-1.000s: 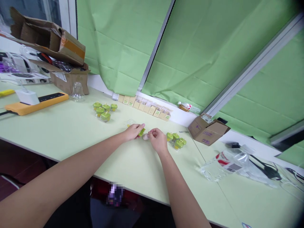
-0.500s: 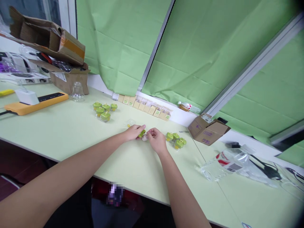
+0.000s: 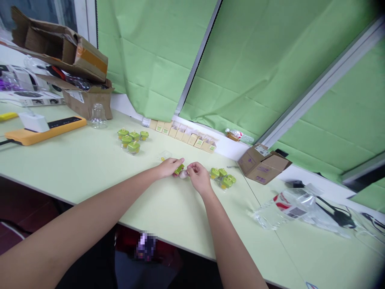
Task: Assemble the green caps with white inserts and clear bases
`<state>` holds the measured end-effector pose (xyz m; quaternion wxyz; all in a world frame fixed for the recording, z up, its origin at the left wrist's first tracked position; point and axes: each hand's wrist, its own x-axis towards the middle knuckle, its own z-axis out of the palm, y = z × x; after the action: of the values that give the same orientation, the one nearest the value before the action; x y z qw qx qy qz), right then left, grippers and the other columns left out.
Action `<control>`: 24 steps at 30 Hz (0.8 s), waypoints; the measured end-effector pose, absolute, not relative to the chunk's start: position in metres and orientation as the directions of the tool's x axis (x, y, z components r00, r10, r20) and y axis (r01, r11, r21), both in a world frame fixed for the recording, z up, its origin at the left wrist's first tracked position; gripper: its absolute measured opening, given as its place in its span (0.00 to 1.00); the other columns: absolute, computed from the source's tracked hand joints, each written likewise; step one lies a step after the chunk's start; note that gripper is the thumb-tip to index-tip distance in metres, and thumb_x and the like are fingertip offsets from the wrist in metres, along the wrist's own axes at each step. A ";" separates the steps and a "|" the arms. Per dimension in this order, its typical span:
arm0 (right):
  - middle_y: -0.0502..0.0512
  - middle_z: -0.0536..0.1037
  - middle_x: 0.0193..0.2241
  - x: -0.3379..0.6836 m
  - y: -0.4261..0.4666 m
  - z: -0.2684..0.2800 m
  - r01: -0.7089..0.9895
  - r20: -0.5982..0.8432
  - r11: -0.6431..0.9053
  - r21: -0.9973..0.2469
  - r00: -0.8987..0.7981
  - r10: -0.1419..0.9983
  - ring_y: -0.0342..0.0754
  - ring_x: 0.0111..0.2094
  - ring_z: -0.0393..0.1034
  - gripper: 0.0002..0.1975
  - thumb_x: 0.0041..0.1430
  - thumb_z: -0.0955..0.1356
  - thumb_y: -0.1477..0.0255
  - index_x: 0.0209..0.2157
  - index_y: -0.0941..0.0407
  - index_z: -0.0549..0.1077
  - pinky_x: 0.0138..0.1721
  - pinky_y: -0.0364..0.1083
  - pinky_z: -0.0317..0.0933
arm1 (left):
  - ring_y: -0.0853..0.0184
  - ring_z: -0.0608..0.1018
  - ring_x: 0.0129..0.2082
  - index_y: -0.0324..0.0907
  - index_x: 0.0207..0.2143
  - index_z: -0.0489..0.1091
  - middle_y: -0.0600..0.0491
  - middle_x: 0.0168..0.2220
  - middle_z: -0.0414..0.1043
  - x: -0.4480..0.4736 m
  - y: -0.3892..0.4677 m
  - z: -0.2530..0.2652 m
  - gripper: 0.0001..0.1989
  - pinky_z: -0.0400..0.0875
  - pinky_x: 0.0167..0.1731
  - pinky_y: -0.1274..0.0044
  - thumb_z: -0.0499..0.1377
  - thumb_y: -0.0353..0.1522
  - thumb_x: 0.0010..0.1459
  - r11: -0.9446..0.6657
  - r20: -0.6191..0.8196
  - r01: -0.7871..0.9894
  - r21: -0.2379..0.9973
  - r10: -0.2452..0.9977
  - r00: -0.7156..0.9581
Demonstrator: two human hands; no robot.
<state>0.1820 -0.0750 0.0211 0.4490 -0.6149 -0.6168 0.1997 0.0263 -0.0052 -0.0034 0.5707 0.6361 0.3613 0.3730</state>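
Barely a flicker here, but watch the middle of the pale green tabletop! The left hand stays clamped on a small bright-green plastic piece, thumb along the top; its far fingers are hidden, so I can't tell how they curl. Facing it, the right hand has thumb and fingertips pinched on the right side of a small pale rounded piece. A second ago there's a sliver more room between the two; half a second ago the right hand nudges in to the left, and now it eases a touch back to the right. The pale piece sits right beside the green one, and whether they touch or join, I can't tell at this size.

What does it mean? Fine fingertip work still in hand, by my reading, and nothing let go. Just beyond the left hand lies a clear plastic cup with a yellow bit, unmoved. The clear cups with bright-green lids, one cluster to the far left and another to the right, haven't budged either.
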 end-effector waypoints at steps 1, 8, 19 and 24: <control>0.50 0.80 0.27 0.182 -0.075 0.021 0.586 0.311 0.170 -0.792 0.148 0.939 0.47 0.30 0.73 0.08 0.57 0.65 0.64 0.31 0.53 0.71 0.35 0.46 0.63 | 0.64 0.76 0.24 0.36 0.31 0.73 0.48 0.26 0.74 0.026 -0.005 -0.003 0.30 0.71 0.26 0.73 0.55 0.56 0.55 -0.090 0.063 0.035 0.995 0.884 0.463; 0.49 0.78 0.26 0.183 -0.076 0.022 0.605 0.290 0.164 -0.779 0.116 0.950 0.46 0.29 0.72 0.08 0.56 0.66 0.64 0.30 0.54 0.71 0.33 0.45 0.62 | 0.65 0.76 0.24 0.36 0.32 0.73 0.49 0.26 0.74 0.026 -0.005 -0.004 0.31 0.71 0.26 0.73 0.54 0.57 0.54 -0.088 0.055 0.051 0.995 0.886 0.460; 0.49 0.74 0.25 0.187 -0.066 0.018 0.199 0.187 0.137 -0.970 0.260 0.947 0.46 0.31 0.72 0.08 0.49 0.70 0.67 0.29 0.55 0.71 0.40 0.49 0.72 | 0.61 0.78 0.36 0.36 0.34 0.73 0.43 0.41 0.77 0.026 -0.007 0.001 0.27 0.75 0.31 0.73 0.56 0.54 0.56 -0.072 0.069 -0.006 0.997 0.929 0.363; 0.49 0.73 0.24 0.181 -0.067 0.019 0.130 0.135 0.104 -0.986 0.258 0.957 0.46 0.30 0.72 0.09 0.47 0.71 0.67 0.28 0.56 0.70 0.41 0.50 0.73 | 0.61 0.78 0.36 0.36 0.36 0.73 0.43 0.39 0.77 0.023 -0.009 0.005 0.30 0.75 0.31 0.72 0.54 0.56 0.56 -0.120 0.105 0.019 0.993 0.926 0.363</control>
<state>0.1815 -0.0666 0.0189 0.5624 -0.5593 -0.4856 0.3675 0.0230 -0.0095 0.0051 0.5434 0.6214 0.3802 0.4171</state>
